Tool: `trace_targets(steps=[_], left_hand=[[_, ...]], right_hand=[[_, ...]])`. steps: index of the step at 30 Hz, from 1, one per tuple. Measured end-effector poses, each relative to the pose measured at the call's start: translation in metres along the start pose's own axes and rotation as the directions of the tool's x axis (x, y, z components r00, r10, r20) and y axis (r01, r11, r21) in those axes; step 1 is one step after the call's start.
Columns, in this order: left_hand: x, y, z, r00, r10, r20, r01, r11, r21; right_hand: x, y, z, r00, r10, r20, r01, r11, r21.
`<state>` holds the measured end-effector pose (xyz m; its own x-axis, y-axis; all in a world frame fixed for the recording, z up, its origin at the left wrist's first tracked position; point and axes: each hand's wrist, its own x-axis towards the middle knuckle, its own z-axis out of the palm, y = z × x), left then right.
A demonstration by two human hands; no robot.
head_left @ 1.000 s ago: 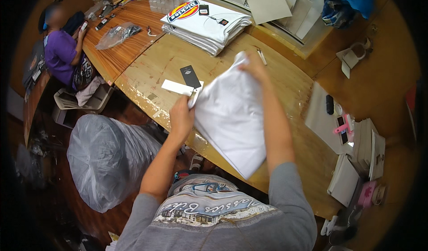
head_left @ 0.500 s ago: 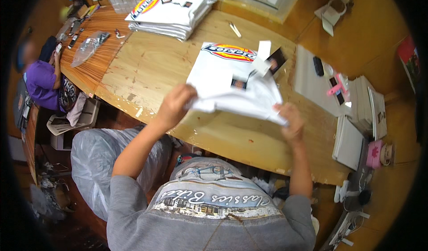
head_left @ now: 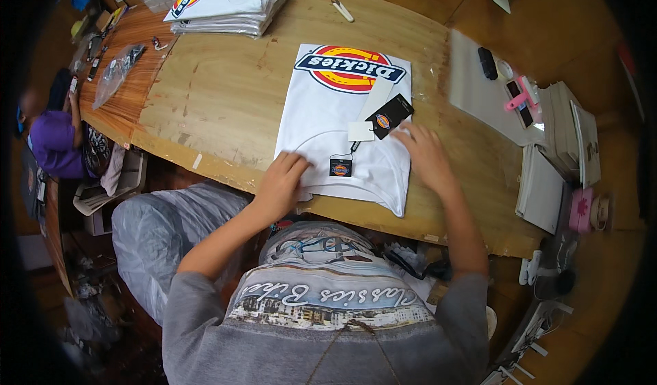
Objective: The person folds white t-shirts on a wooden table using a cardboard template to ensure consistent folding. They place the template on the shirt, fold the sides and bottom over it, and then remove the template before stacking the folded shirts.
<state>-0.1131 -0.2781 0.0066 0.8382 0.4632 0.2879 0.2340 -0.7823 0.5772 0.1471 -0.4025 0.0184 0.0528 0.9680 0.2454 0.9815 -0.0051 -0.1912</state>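
Observation:
A folded white T-shirt (head_left: 315, 114) lies flat on the wooden table in front of me, with a red, yellow and blue printed logo at its far end and its collar nearest me. My left hand (head_left: 282, 180) is closed at the near left edge, fingers bent over the fabric; the thumb is hard to see. At the right edge my right hand (head_left: 426, 154) is open, its fingertips beside a black hang tag (head_left: 391, 116). A white paper tag (head_left: 361, 132) lies next to it. Below, a small black label (head_left: 341, 167) rests on the collar area.
A stack of similar folded white shirts (head_left: 229, 12) stands at the far left. Beyond my shirt lies a small white tool (head_left: 343, 10). Rightward are a pink-handled tool (head_left: 521, 94) and white packets (head_left: 540, 190). A person in purple (head_left: 55, 142) sits at left, near a large plastic bag (head_left: 154, 231).
The shirt has come down from a lifted, bent position and now lies flat. My right hand has let go of its near corner and moved up beside the black tag. My view has shifted slightly.

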Motion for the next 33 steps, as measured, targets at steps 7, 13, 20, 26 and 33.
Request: trace_targets(steps=[7, 13, 20, 26, 33], left_hand=[[0.099, -0.003, 0.068, 0.995, -0.061, 0.075, 0.057, 0.997, 0.057], [0.104, -0.017, 0.056, 0.984, -0.033, 0.175, 0.044, 0.997, -0.062], [0.118, -0.029, 0.058, 0.995, -0.099, -0.001, 0.087, 0.877, -0.472], [0.126, -0.022, 0.074, 0.97, -0.242, 0.031, 0.169, 0.572, -0.803], [0.118, -0.039, 0.077, 0.887, -0.452, -0.096, 0.422, 0.877, -0.23]], right_hand=[[0.047, 0.035, 0.054, 0.916, 0.37, 0.154, -0.388, 0.725, 0.569], [0.049, 0.028, 0.071, 0.774, 0.596, 0.214, -0.562, 0.49, 0.666], [0.053, 0.007, 0.068, 0.901, 0.422, 0.096, -0.379, 0.661, 0.648], [0.06, 0.002, 0.076, 0.867, 0.489, 0.102, -0.39, 0.535, 0.75], [0.065, 0.011, 0.085, 0.771, 0.63, -0.097, -0.421, 0.618, 0.664]])
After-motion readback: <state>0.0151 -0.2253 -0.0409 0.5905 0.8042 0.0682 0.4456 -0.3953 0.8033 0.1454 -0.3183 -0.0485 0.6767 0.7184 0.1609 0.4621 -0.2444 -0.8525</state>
